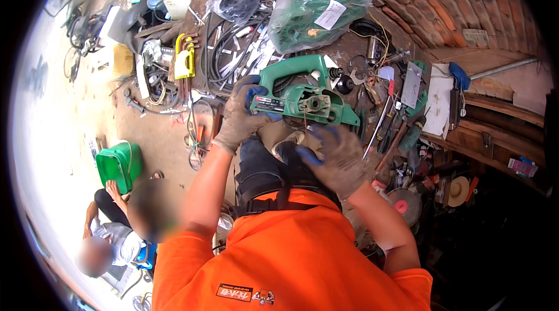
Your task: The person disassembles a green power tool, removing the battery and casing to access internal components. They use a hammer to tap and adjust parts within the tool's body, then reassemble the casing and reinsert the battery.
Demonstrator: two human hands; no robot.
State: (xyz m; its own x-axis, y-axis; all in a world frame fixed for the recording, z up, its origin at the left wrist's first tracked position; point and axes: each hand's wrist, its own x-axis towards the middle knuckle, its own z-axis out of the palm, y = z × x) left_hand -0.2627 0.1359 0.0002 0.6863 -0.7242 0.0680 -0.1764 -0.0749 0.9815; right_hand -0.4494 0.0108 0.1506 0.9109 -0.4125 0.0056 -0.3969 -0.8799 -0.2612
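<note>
Left hand (236,117) grips green power tool (294,96); right hand (342,162) looks empty, fingers (333,140) wide; housing (348,115) seems part-open, insides (315,103) exposed, not yet closed

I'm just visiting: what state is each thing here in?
Green power tool: held, insides partly exposed
Left hand: gloved, gripping the tool
Right hand: gloved, open
Clear plastic bag: filled, contents green
Black cable: coiled
Yellow hex-key holder: loaded
Green bucket: open, lidless
</note>
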